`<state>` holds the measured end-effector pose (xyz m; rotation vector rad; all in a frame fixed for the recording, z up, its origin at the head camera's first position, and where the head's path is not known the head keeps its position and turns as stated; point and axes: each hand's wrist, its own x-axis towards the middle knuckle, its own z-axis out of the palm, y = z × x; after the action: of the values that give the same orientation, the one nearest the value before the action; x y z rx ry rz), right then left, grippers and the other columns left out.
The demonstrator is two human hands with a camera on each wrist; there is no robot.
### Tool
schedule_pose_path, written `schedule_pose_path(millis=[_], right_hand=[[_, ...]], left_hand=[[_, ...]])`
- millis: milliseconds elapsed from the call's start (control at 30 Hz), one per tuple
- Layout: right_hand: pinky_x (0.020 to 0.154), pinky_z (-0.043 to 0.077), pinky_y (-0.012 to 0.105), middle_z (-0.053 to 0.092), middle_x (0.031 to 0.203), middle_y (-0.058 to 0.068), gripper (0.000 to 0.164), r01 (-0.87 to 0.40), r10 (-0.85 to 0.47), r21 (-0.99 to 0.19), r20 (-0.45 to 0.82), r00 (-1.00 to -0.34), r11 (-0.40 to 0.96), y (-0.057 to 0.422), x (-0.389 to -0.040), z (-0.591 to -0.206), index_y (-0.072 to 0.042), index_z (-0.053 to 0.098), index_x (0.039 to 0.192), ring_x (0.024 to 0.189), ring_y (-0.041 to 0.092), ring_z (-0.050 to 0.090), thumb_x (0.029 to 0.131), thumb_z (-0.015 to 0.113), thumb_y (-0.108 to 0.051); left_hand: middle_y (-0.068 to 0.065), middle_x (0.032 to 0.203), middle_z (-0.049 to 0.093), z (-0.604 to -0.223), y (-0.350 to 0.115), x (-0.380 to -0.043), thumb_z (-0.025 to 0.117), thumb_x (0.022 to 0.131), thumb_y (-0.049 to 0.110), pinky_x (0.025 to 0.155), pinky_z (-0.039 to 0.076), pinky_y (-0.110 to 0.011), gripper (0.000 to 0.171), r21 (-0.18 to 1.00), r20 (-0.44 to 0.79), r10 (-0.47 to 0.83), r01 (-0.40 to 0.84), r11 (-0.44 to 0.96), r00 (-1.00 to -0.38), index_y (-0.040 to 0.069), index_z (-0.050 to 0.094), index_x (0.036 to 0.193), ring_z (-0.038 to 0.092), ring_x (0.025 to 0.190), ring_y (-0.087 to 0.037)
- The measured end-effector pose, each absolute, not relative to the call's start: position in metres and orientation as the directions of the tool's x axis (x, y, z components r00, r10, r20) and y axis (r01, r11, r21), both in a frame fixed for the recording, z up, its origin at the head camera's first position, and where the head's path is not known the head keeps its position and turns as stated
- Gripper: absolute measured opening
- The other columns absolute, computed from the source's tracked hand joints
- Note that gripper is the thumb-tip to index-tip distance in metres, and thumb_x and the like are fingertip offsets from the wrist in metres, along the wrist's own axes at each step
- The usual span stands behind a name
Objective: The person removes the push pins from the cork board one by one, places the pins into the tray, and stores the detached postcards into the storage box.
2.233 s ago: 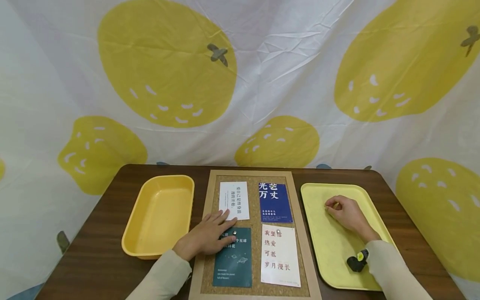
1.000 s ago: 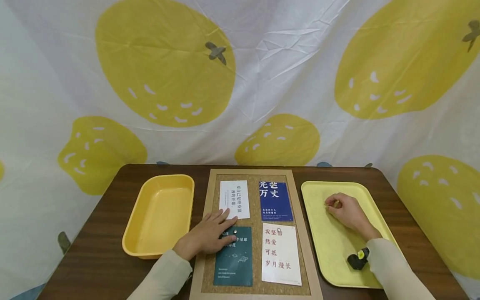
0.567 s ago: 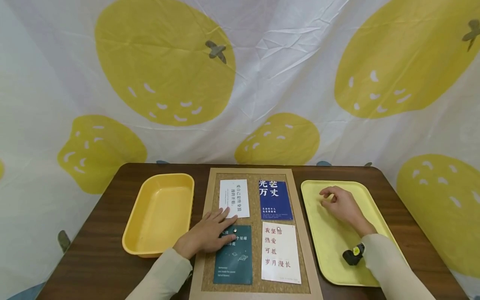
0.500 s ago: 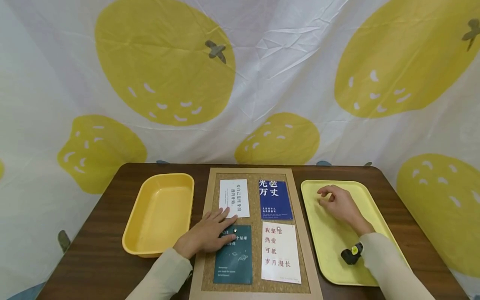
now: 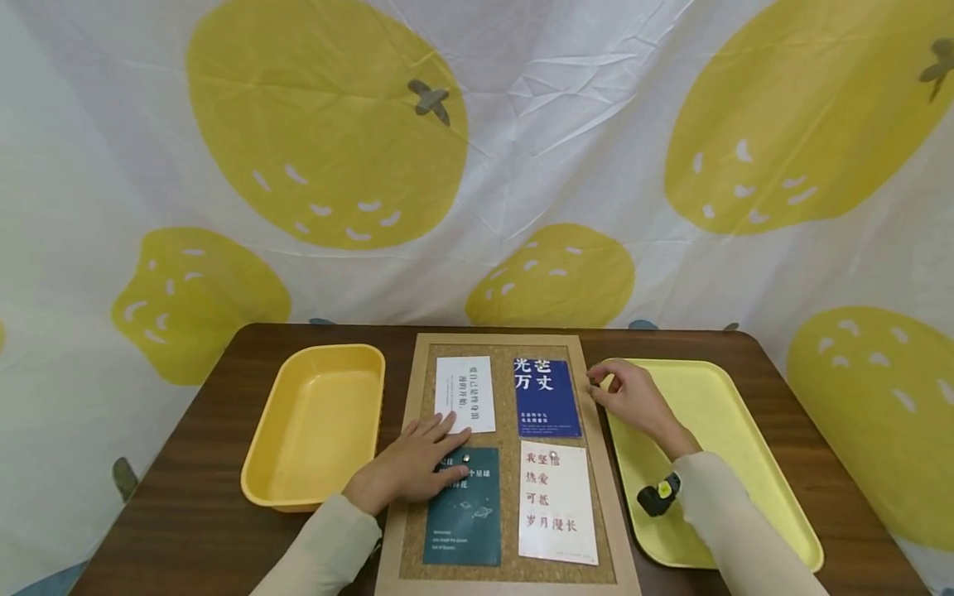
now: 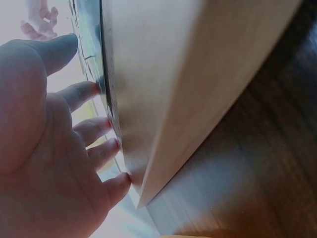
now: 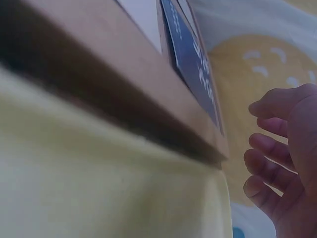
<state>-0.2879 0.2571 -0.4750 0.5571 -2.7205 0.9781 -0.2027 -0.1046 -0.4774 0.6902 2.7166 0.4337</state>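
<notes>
My left hand [image 5: 417,463] lies spread on the cork board [image 5: 510,497], its fingers over the lower edge of the white card [image 5: 465,397] and the upper left of the dark green card [image 5: 464,530]. Above the near end of the yellow tray's left rim, beside the blue card [image 5: 547,401], is my right hand [image 5: 633,397]. Its thumb and index finger pinch a tiny greyish thing, seemingly a thumbtack [image 5: 592,382], mostly hidden by the fingertips. Silver thumbtacks show on the green card and on the cream card [image 5: 559,513] with red writing.
A deep yellow-orange bin [image 5: 313,422] stands left of the board. The shallow yellow tray [image 5: 745,488] lies to the right, under my right forearm. Behind the brown table [image 5: 194,497] hangs a lemon-print cloth [image 5: 522,182].
My right hand has risen from the yellow tray and moved left, to the right edge of the cork board, fingertips still together. My left hand has stayed in place.
</notes>
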Motion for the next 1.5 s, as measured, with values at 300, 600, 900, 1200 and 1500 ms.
schedule_pose_path(millis=[300,600,900,1200,1500], right_hand=[[0.054,0.042,0.026,0.061,0.086,0.006,0.022,-0.378,-0.304,-0.651,0.23,-0.924,0.658,0.218,-0.289,-0.47,-0.001,0.071,0.107,0.069,0.018,0.051,0.088,0.074,-0.012],[0.061,0.045,0.028,0.068,0.098,0.011,0.028,-0.384,-0.35,-0.647,0.189,-0.918,0.658,0.184,-0.289,-0.472,-0.003,0.07,0.115,0.07,0.014,0.053,0.089,0.073,-0.013],[0.062,0.045,0.027,0.068,0.096,0.009,0.035,-0.416,-0.392,-0.647,0.192,-0.9,0.639,0.166,-0.293,-0.476,-0.002,0.067,0.121,0.07,0.013,0.054,0.089,0.073,-0.015],[0.066,0.048,0.029,0.068,0.096,0.007,0.038,-0.386,-0.362,-0.656,0.18,-0.915,0.649,0.152,-0.298,-0.479,-0.002,0.065,0.124,0.073,0.014,0.056,0.088,0.073,-0.013],[0.07,0.048,0.032,0.068,0.093,0.008,0.045,-0.361,-0.342,-0.678,0.169,-0.924,0.64,0.138,-0.301,-0.479,0.004,0.062,0.127,0.074,0.014,0.056,0.085,0.073,-0.009]], left_hand=[[-0.008,0.163,0.025,-0.475,-0.106,-0.201,0.048,0.101,0.05,0.122,0.012,-0.053,0.061,0.355,-0.213,0.494,0.404,0.843,-0.843,0.023,0.038,0.154,0.016,0.152,-0.032],[-0.009,0.163,0.025,-0.475,-0.107,-0.201,0.049,0.101,0.049,0.122,0.013,-0.054,0.06,0.358,-0.213,0.493,0.402,0.842,-0.843,0.022,0.039,0.154,0.017,0.152,-0.032],[-0.009,0.163,0.026,-0.475,-0.109,-0.201,0.049,0.101,0.049,0.122,0.013,-0.054,0.06,0.367,-0.207,0.498,0.405,0.837,-0.842,0.021,0.039,0.153,0.018,0.152,-0.033],[-0.009,0.163,0.025,-0.475,-0.109,-0.203,0.049,0.101,0.05,0.122,0.013,-0.053,0.061,0.364,-0.212,0.498,0.405,0.839,-0.841,0.022,0.039,0.154,0.017,0.152,-0.032],[-0.008,0.163,0.026,-0.477,-0.108,-0.203,0.049,0.1,0.051,0.122,0.014,-0.053,0.061,0.346,-0.211,0.491,0.405,0.846,-0.845,0.023,0.039,0.154,0.018,0.152,-0.031]])
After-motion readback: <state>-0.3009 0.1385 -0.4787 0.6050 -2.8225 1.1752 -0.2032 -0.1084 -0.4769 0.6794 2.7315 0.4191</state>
